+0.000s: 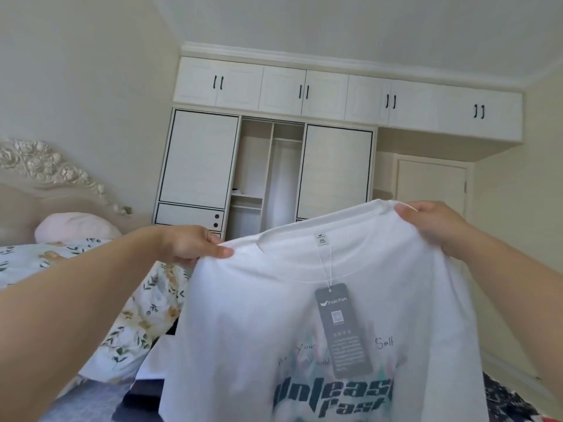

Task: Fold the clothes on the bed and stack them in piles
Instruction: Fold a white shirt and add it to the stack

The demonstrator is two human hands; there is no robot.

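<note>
Behind, at 12 o'clock, a wardrobe (pixel 268 175) stands open; left hand (pixel 195 243) and right hand (pixel 432 222) pinch the shoulders of a light, limp white T-shirt (pixel 274 315), good holds

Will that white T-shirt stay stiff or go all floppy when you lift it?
Probably floppy: the white T-shirt sags between the left hand and right hand. Likely light, held by pinches. Its gray hang tag may swing.
</note>
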